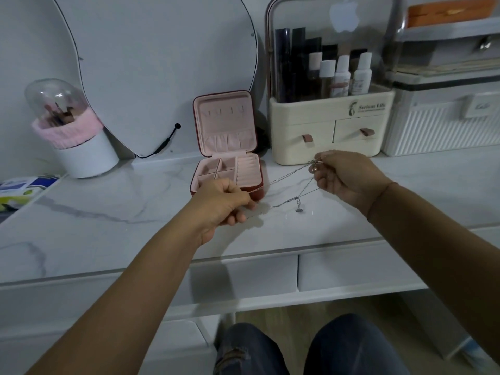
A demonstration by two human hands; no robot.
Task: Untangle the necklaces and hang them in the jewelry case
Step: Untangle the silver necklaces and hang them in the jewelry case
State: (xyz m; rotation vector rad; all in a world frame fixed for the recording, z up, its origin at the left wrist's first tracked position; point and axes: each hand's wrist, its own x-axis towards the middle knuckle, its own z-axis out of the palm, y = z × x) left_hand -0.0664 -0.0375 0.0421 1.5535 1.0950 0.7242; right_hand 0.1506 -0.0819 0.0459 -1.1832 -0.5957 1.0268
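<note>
Necklaces [293, 197]: thin silver chains, held stretched in the air between both hands, low over the tabletop [108, 212] and just in front of the open jewelry case [255, 194]. Pinched at one end by the left hand [224, 203], fingers curled round the strands. Pinched at the other end by the right hand [343, 177], thumb and fingertips closed on the chains beside a small round bead [312, 169]. Crossed near the middle, with a small pendant [299, 209] hanging close over the top; contact not determinable. Judged very light, limp and prone to fresh knots, with fine links likely to kink or snap under hard pulling. Best taken near the crossing or at the clasps, one strand per hand, with some slack. Seen bare inside the case lid: a row of hooks [224, 110]. Worked over a glossy white marble-look top, probably smooth enough to let loose chain slide. Noted behind: a mirror [162, 63], a domed brush holder [81, 152], a cream cosmetics box [332, 123] with two drawers.
</note>
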